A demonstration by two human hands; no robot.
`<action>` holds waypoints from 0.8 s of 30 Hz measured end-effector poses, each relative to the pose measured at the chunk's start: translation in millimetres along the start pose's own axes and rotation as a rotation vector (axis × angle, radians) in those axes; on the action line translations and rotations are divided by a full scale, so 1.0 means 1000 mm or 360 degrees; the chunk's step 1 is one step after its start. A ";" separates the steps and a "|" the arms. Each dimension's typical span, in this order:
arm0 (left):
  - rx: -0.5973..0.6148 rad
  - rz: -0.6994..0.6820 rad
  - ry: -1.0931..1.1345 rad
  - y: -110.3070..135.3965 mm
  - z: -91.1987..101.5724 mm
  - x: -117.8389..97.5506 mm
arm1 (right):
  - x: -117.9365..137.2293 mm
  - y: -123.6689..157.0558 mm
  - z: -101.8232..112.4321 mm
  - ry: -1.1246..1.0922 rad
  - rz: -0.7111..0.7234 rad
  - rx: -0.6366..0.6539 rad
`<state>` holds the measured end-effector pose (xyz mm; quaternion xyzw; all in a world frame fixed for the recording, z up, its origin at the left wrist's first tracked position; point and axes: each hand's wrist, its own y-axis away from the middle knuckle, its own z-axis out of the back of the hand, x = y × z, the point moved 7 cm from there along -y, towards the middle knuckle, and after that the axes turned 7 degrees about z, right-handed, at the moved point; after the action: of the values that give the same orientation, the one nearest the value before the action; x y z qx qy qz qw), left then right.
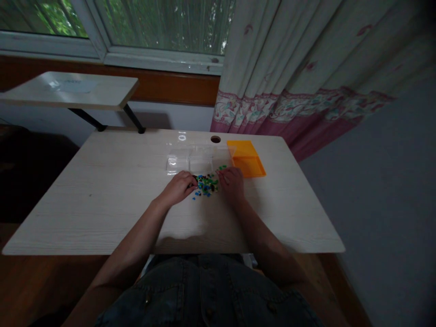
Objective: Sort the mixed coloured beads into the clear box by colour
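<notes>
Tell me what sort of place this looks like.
Probably a room in a home, perhaps a study corner: a floral curtain hangs beside a window, and a light wood-grain desk with a raised shelf stands in front of them.

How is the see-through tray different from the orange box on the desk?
The clear tray lets the desk show through, while the orange box is a bright colour. The clear tray looks wider from side to side than the orange box. The clear tray lies on the left, the orange box on the right. Both rest on the desk.
</notes>
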<state>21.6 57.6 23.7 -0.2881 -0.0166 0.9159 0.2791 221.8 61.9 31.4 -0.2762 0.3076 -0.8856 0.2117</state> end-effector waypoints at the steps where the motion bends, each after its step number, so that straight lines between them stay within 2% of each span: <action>1: -0.0019 0.0007 0.0055 0.000 0.002 0.001 | 0.003 0.000 -0.002 -0.0030 0.0032 0.0036; 5: -0.0074 0.0045 0.0317 -0.002 0.008 0.004 | 0.023 0.002 -0.011 -0.0171 0.0273 0.0185; 9: -0.0047 0.0100 0.0529 -0.002 0.008 0.002 | 0.041 0.008 -0.017 -0.0223 0.0459 0.0240; 15: -0.0006 0.0141 0.0702 -0.002 0.001 0.003 | 0.045 0.012 -0.027 -0.0202 0.0440 0.0355; 24: 0.0042 0.0160 0.0754 -0.002 -0.004 0.004 | 0.045 0.010 -0.022 -0.0249 0.0440 0.0259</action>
<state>21.9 61.1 19.1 -0.4917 0.0757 0.8356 0.2330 175.9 39.6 26.8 -0.2812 0.2527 -0.8458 0.3765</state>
